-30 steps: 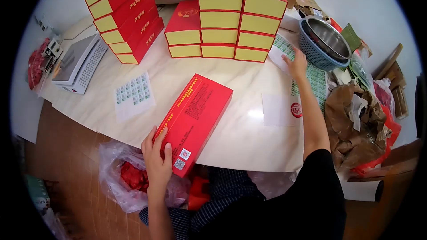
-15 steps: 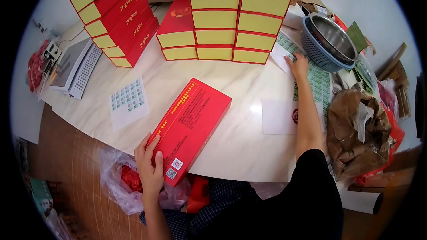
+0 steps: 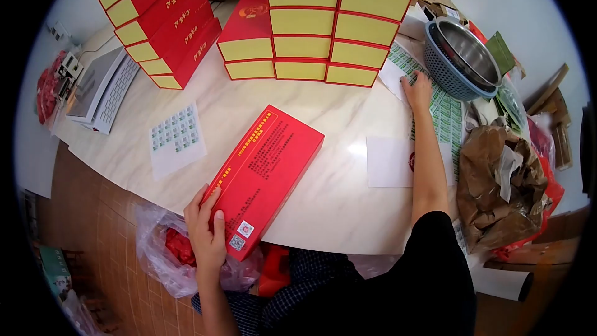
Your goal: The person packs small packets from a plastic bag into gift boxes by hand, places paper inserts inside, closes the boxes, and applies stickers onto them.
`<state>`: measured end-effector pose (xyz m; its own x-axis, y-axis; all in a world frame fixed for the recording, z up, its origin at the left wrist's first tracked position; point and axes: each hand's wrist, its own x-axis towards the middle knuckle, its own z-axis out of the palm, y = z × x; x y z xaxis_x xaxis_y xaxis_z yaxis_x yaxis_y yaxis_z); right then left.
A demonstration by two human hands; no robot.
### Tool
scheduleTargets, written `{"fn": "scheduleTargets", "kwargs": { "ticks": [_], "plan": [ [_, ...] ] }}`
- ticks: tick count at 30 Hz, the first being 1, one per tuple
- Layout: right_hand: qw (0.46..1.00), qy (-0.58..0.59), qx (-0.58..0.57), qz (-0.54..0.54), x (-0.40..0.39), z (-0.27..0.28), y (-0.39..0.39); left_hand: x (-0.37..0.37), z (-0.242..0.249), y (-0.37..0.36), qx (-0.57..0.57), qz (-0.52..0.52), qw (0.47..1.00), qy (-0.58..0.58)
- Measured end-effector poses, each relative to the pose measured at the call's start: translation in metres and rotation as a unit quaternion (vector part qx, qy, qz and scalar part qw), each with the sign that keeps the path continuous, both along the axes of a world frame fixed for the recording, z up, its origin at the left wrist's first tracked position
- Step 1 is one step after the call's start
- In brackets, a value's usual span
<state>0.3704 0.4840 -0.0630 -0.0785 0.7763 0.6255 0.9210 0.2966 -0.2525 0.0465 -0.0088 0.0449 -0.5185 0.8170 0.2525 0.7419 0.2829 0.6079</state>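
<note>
A red box [image 3: 267, 174] with yellow and black print and a QR label lies tilted on the table near its front edge. My left hand [image 3: 208, 227] grips its lower left end, thumb on top. Farther right, my right hand [image 3: 418, 91] has its fingers curled and pinched at a sheet of green stickers [image 3: 446, 111], by its white bare part. Whether a single sticker is between the fingertips is too small to tell. Under my right forearm lies a white paper [image 3: 390, 162] with a dark red round mark. A smaller sticker sheet [image 3: 176, 134] lies left of the box.
Stacked red boxes with yellow ends [image 3: 303, 22] stand at the back, with another leaning stack [image 3: 163, 22] on the left. A grey device [image 3: 102, 90] sits at far left. On the right are a blue colander [image 3: 438, 68], a steel bowl [image 3: 469, 43] and a brown paper bag [image 3: 491, 208].
The whole view has shifted slightly. Both hands stay nearly in place, the left on the red box and the right at the sticker sheet, its fingers slightly more curled.
</note>
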Motion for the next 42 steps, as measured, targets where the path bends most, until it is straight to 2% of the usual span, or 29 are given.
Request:
{"fn": "scheduleTargets", "kwargs": {
  "ticks": [2, 7, 14, 16, 20, 22, 25, 35, 37, 41, 42],
  "plan": [
    [0.999, -0.014, -0.004, -0.036, -0.001, 0.001, -0.001, 0.000, 0.000, 0.000, 0.000, 0.003, 1.000, -0.002],
    [0.998, 0.004, -0.060, 0.000, 0.004, 0.005, 0.007, 0.001, 0.000, 0.000, -0.002, 0.006, 1.000, 0.001],
    [0.999, 0.003, -0.038, 0.007, 0.004, 0.008, 0.002, 0.001, -0.001, 0.000, 0.000, 0.011, 1.000, 0.002],
    [0.996, 0.021, -0.086, 0.024, 0.004, 0.011, 0.000, 0.002, 0.000, 0.000, -0.002, 0.014, 1.000, 0.002],
    [0.998, 0.022, -0.053, 0.010, 0.000, 0.011, -0.008, 0.003, 0.000, 0.000, 0.006, 0.013, 1.000, -0.004],
    [0.996, -0.034, -0.068, 0.050, 0.005, 0.008, -0.007, 0.001, -0.002, 0.000, 0.008, 0.011, 1.000, -0.003],
    [0.990, -0.004, -0.108, 0.094, 0.016, 0.008, 0.001, 0.002, -0.002, 0.000, 0.007, 0.012, 1.000, -0.006],
    [0.997, -0.020, -0.069, 0.039, 0.008, 0.011, 0.004, 0.001, -0.003, -0.001, 0.008, 0.015, 1.000, 0.005],
    [0.997, 0.015, -0.056, 0.051, 0.008, 0.009, -0.003, 0.001, -0.004, 0.000, 0.014, 0.018, 1.000, -0.001],
    [0.991, 0.028, -0.100, 0.080, 0.008, 0.025, -0.022, 0.001, -0.006, 0.000, 0.017, 0.016, 1.000, -0.004],
    [0.990, -0.013, -0.115, 0.080, 0.006, 0.027, -0.026, 0.001, -0.005, 0.001, 0.016, 0.014, 1.000, -0.004]
  ]
}}
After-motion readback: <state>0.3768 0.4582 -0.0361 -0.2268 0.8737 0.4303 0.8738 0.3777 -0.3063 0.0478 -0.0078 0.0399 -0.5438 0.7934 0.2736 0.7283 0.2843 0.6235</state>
